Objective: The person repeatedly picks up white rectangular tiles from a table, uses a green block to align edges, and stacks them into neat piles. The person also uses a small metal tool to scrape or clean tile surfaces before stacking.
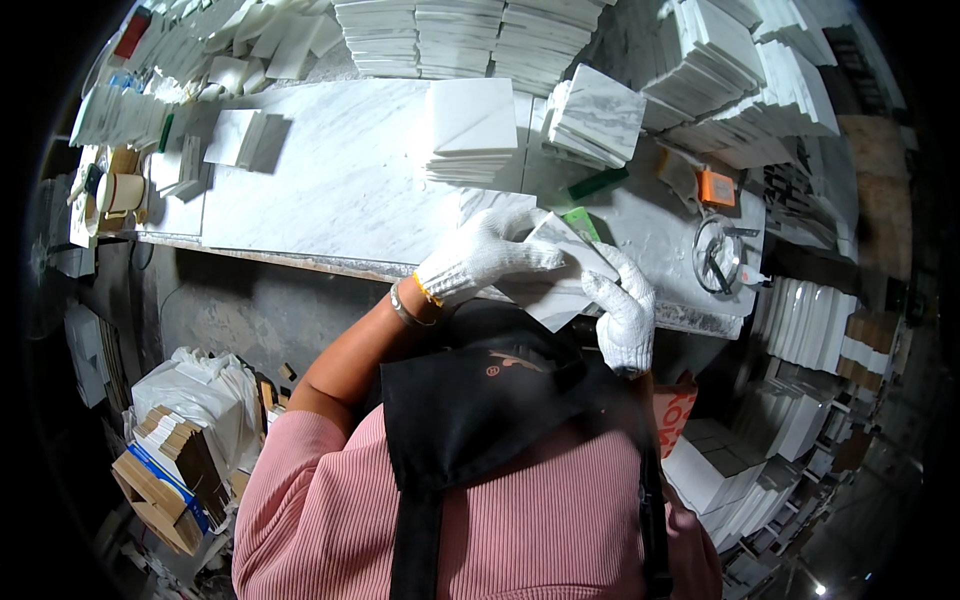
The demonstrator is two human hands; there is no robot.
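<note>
At the near edge of the bench (300, 190): a white marble tile (560, 285), tilted, held off the surface.
Left hand (480, 255): gloved grip closed over the tile's top.
Right hand (625, 315): gloved grip clasping its right edge.
Far side: tile stacks (470, 130).

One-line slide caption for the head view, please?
Gloved left hand and right hand hold a white tile over a marble workbench.

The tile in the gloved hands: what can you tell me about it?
The tile is a thin, flat white square, stone-like with faint grey veining. It is held tilted over the workbench's front edge. The left hand lies across its upper face; the right hand has its grip on the right edge. Both wear white knit gloves.
</note>
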